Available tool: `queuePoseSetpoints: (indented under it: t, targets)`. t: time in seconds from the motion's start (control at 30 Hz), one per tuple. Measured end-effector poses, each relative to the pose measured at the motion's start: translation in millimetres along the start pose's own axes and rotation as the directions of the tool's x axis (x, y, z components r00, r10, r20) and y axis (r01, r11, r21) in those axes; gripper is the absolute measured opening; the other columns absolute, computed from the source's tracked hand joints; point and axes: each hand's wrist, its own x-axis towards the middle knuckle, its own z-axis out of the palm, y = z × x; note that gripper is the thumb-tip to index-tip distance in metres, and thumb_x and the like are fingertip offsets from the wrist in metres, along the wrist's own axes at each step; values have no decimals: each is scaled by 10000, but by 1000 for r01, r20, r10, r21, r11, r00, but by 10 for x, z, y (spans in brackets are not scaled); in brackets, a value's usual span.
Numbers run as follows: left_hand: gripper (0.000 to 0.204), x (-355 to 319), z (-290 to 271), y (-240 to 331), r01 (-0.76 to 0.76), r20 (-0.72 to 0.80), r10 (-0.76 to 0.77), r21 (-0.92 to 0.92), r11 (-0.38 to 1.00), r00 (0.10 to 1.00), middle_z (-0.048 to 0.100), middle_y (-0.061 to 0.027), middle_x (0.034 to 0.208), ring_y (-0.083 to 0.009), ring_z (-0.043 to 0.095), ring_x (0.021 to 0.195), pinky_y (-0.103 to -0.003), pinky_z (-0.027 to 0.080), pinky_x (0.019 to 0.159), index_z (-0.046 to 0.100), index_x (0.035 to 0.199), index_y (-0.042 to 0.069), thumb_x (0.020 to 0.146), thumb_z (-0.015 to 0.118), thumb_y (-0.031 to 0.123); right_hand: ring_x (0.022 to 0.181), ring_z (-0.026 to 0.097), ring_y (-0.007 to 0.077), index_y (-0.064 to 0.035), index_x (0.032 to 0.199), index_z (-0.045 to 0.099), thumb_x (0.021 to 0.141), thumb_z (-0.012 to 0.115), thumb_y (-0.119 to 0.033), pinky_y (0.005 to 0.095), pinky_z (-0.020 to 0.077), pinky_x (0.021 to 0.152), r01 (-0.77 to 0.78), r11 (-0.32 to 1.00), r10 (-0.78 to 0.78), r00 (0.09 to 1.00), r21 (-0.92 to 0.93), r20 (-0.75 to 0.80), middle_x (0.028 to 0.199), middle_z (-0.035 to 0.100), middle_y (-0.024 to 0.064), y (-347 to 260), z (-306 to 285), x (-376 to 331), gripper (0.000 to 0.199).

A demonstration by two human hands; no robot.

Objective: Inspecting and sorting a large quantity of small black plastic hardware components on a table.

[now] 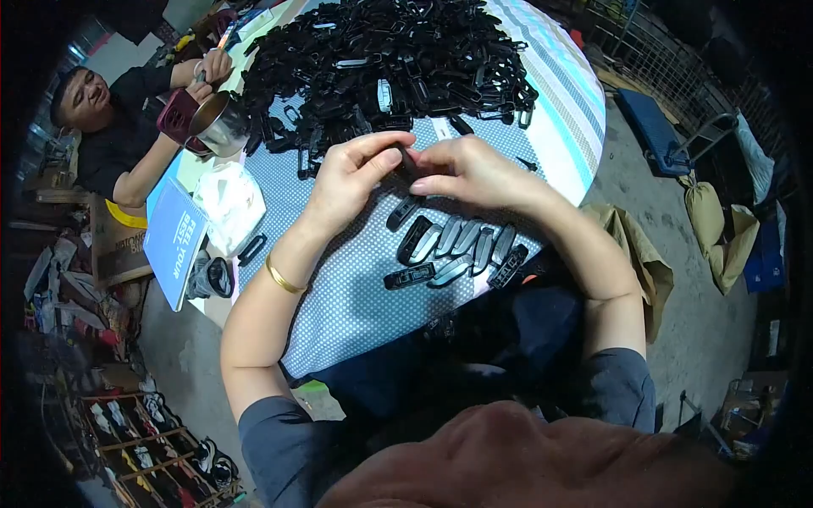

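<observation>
My left hand (351,176) and my right hand (474,172) meet over the table, fingers closed in a pinch. Between them is a small black plastic piece (406,164), mostly covered by the fingertips. Just below my hands lies a similar dark piece (403,212). Closer to my body, several oblong pieces with pale grey faces (461,240) are grouped together. Black slotted pieces (409,277) lie around that group. A large heap of black plastic parts (373,63) spreads beyond my hands.
The round table wears a dotted, striped cloth (334,313). At left are a steel mug (222,127), a white plastic bag (229,207) and a blue notebook (175,241). Across from me sits another person (127,110). A blue platform cart (648,131) stands on the floor at right.
</observation>
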Motion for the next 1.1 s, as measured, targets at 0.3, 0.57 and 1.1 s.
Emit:
queuePoseSetpoints:
  t: [0.3,0.57,1.1]
  targets:
    - [285,-124,327,65,-207,296,78,436,876,952,654,-68,820,-128,593,698,-266,471,628,629,1038,37,768,670,118,782,622,288,-6,899,664,765,651,-213,381,494,719,-251,792,117,957,-556,-266,829,651,150,435,-239,52,247]
    - [207,63,-245,-99,-258,109,425,914,313,899,599,-95,1032,-260,532,974,-325,448,819,646,955,37,762,575,16,792,596,316,16,853,634,718,668,-133,403,482,717,-69,835,15,995,-546,-103,766,614,152,270,-186,-31,204]
    - [305,59,41,-183,46,-168,-46,-3,999,985,621,-56,964,-100,593,808,-230,502,723,573,1114,-17,814,606,29,839,651,223,-10,1024,631,742,662,-110,306,547,657,-34,994,67,940,105,-335,911,655,136,-57,-49,-22,301]
